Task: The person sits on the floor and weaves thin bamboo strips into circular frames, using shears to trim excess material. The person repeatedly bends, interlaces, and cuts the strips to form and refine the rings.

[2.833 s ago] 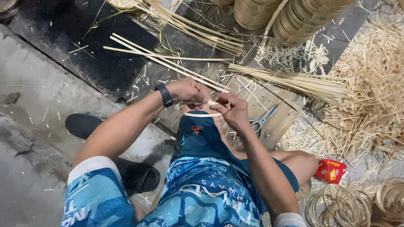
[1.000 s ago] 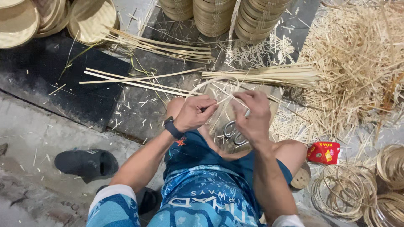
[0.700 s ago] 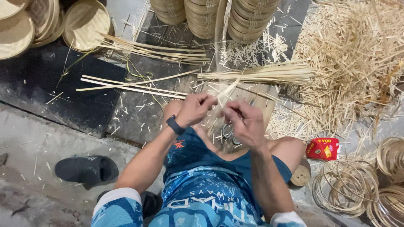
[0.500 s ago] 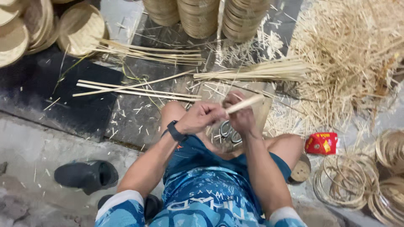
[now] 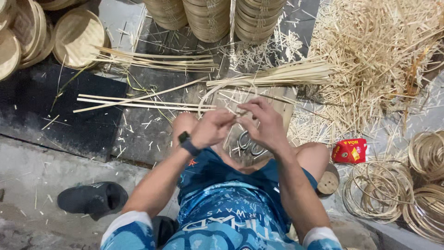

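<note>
Bamboo strip (image 5: 217, 89) loops, seemingly pinched between left hand (image 5: 212, 128) and right hand (image 5: 264, 125).

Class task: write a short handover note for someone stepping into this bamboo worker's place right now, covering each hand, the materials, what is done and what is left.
Left hand and right hand: both pinch a thin bamboo strip bent into a loop above the knees.
Scissors lie on the board below the hands.
Loose strips lie left, a bundle ahead.
Done: finished coils lie to the right.
Left: the loop looks unclosed.
</note>
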